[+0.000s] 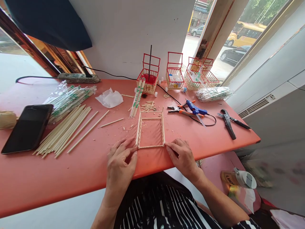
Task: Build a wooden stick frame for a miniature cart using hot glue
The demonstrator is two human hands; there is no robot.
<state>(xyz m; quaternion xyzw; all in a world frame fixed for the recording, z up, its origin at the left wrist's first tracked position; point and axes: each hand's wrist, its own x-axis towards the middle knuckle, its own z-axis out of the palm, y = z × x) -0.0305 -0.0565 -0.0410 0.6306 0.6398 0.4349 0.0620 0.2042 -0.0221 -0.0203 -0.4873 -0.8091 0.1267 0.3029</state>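
A small open frame of pale wooden sticks (pixel 151 147) stands on the red table in front of me. It has rungs along both sides and crossbars at the near and far ends. My left hand (pixel 122 157) has its fingers closed at the frame's near left corner. At the near right corner, my right hand (pixel 182 156) pinches with thumb and fingers. Short cut stick pieces (pixel 148 106) lie just beyond the frame, with a wrapped bundle of chopsticks (pixel 137 98) beside them.
Loose chopsticks (pixel 63 132) and a black phone (pixel 27 128) lie left. Pliers (pixel 182 110), a blue glue gun (pixel 195 108) and black-handled cutters (pixel 229 123) lie right. Red-trimmed stick carts (pixel 175 74) line the back. A bottle (pixel 238 178) stands lower right.
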